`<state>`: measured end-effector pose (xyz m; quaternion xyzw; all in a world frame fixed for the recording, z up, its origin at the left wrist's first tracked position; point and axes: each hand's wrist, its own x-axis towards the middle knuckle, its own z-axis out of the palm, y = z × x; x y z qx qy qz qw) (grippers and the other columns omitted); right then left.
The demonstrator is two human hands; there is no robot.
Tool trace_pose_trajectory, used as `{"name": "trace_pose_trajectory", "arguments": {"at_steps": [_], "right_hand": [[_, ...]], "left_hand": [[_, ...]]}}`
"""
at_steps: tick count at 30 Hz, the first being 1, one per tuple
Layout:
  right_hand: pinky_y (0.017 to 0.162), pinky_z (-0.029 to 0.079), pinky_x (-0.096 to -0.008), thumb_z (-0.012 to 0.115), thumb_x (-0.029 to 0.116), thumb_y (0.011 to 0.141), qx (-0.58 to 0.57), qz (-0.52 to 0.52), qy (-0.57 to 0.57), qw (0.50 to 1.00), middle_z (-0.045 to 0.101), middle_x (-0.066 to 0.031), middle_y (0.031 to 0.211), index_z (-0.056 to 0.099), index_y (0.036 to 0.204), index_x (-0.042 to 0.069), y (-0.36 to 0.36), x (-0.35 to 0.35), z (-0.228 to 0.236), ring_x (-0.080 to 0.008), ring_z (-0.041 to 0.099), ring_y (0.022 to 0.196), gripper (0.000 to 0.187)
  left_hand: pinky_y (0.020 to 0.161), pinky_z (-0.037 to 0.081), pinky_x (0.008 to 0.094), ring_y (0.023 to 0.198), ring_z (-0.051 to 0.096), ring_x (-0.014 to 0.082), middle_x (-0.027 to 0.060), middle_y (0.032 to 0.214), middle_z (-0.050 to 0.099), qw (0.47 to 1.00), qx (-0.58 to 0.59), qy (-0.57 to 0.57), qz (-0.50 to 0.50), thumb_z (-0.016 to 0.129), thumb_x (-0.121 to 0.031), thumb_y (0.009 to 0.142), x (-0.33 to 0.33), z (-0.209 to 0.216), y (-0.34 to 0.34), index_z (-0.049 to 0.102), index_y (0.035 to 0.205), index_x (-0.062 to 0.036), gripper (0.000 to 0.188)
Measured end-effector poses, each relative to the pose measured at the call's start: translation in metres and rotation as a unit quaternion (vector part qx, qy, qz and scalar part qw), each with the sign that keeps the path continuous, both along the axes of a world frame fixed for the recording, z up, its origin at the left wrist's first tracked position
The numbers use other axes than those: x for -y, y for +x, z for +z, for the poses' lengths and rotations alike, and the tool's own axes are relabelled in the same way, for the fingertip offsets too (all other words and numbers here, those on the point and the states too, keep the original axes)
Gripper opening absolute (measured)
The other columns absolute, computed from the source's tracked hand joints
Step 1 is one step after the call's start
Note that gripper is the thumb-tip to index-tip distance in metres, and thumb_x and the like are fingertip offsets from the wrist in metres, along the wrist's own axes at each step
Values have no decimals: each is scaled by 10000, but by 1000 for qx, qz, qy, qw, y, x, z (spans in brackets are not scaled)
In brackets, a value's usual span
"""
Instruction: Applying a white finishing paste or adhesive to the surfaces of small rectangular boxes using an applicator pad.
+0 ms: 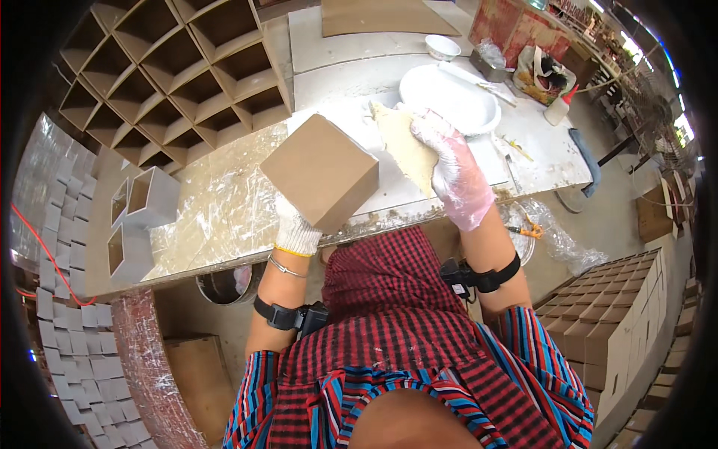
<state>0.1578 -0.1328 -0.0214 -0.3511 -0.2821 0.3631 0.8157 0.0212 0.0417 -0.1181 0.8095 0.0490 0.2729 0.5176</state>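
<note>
My left hand (298, 230), in a white knit glove with a yellow cuff, holds up a brown cardboard box (318, 168) over the front edge of the table. The box is tilted, and it hides most of my fingers. To its right, my right hand (458, 176) wears a thin pinkish glove smeared with white paste. It grips a flat, pale yellow sponge (407, 150) with ragged edges. Sponge and box are apart. Just beyond the sponge stands a white oval basin (492, 112), whitish inside, with a flat stick across its far rim.
Small grey boxes (153, 196) stand at the table's left, below a large brown compartment rack (179, 67). A white bowl (443, 47), a red-tipped glue bottle (557, 112) and a blue cloth (585, 161) lie farther right. Stacked boxes (609, 307) fill the lower right.
</note>
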Motion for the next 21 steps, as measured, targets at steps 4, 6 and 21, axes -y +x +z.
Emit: {"name": "trace_pose_trajectory", "arguments": {"at_steps": [4,6,21], "right_hand": [[767,481,-274,549,74,840,213,-126,-34,968,593,-101,983,533,1064,-14,-4,-14,-4,-159,588,893,242],[750,482,-298,583,63,806,408,-201,-103,884,581,-116,981,539,1069,34,-10,-19,-7,-200,597,872,268],[686,486,-387,664,126,713,713,-150,-186,659,536,-117,979,491,1162,151,-33,-17,4,-335,574,802,482]], "left_hand": [[954,387,345,1172,439,234,126,1293,435,744,171,-610,-213,435,-226,913,9,-2,-3,367,1295,-60,422],[908,413,345,1115,480,230,118,1228,488,988,58,-146,-10,461,-196,901,7,-11,-1,414,1250,-48,381],[846,463,295,1040,524,178,95,1178,510,810,75,-581,-44,423,-196,930,34,27,-8,381,1249,-25,364]]}}
